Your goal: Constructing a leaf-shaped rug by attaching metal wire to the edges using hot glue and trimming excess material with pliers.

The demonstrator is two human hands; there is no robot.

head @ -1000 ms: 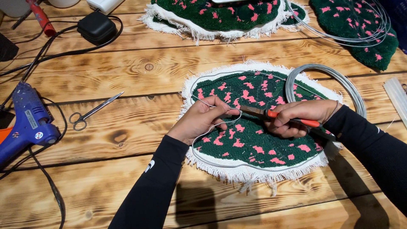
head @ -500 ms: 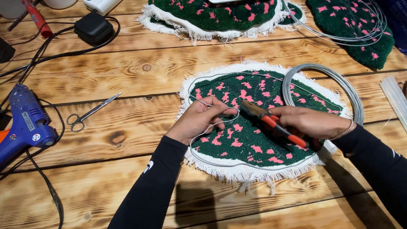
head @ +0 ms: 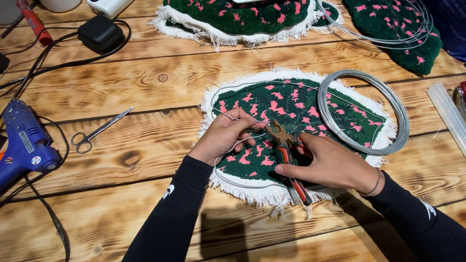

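- Pliers (head: pixel 287 154), a second ago level in right hand (head: pixel 330 165), now point up at wire (head: pixel 228 116).
- Left hand (head: pixel 224 136) pinches wire over green rug (head: pixel 296 116) on surface (head: pixel 145 82).
- Right grip clamped on pliers; jaws meet the wire, cut or bend likely in hand.

I wear black long sleeves to both wrists, each with a small white mark on the forearm, my left hand (head: pixel 224 138) and right hand (head: pixel 330 165) bare (thin beaded bracelet on the right wrist).
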